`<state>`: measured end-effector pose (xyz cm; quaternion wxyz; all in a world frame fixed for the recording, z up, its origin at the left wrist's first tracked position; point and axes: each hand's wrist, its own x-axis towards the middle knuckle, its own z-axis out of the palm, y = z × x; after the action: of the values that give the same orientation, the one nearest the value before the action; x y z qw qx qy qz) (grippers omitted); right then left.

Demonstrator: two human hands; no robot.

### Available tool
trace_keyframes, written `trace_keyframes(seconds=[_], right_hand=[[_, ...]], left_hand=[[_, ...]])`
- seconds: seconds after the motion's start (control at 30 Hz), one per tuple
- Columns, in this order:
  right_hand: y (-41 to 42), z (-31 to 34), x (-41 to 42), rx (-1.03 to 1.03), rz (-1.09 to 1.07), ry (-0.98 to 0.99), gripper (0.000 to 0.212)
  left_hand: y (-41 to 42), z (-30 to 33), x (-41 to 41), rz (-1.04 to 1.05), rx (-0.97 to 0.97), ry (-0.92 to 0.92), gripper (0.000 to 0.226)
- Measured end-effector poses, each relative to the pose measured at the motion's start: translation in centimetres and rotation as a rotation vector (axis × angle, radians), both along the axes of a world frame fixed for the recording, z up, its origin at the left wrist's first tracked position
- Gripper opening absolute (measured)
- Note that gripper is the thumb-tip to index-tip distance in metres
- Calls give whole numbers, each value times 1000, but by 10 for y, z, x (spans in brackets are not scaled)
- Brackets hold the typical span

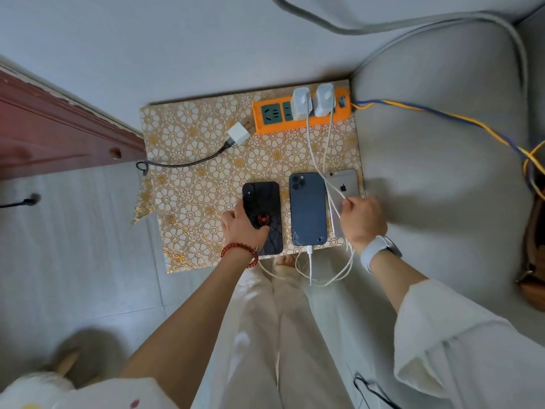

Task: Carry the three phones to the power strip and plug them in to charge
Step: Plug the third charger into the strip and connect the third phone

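From the head camera, three phones are lying side by side on the floral-covered table [188, 137], long axes pointing toward the orange power strip [300, 113]; the left hand [241, 228] is pressing flat, fingers apart, on the spider-case black phone [265, 202]; the right hand [361, 219] is pinching a white cable [333, 190] over the silver iPhone [346, 184], whose port end is hidden beneath that hand; the blue iPhone [308, 208] is sitting between, already cabled.

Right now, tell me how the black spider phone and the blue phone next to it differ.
The black spider phone has a red spider emblem; the blue phone is plain. The left hand rests on the black spider phone; no hand touches the blue phone. A white cable is plugged into the blue phone's bottom end; none visibly reaches the black spider phone. Both lie face down, side by side on the floral mat.
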<state>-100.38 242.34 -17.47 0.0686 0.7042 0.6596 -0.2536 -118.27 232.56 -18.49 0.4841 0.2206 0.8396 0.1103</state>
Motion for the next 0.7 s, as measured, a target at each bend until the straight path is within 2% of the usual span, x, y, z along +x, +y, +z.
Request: trace_keyframes(seconds=[0.07, 0.17, 0.27, 0.33, 0.47, 0.6, 0.7], right_hand=[[-2, 0, -15, 1, -75, 58, 25], [-17, 10, -32, 148, -94, 213, 16], [-36, 25, -44, 222, 94, 376, 11], [-41, 32, -55, 226, 247, 428, 12], [-36, 34, -91, 136, 526, 456, 22], [-21, 28, -125, 138, 732, 398, 27], [-5, 24, -148, 173, 844, 300, 30]], left_hand=[[-1, 0, 0, 2, -5, -16, 73], [-3, 0, -2, -10, -14, -33, 72], [-2, 3, -8, -24, -6, -32, 67], [-1, 6, -19, -25, 9, 51, 62], [7, 7, -64, -101, 83, 316, 55], [12, -4, -111, -296, 61, 432, 59], [15, -16, -131, -378, 40, 522, 49]])
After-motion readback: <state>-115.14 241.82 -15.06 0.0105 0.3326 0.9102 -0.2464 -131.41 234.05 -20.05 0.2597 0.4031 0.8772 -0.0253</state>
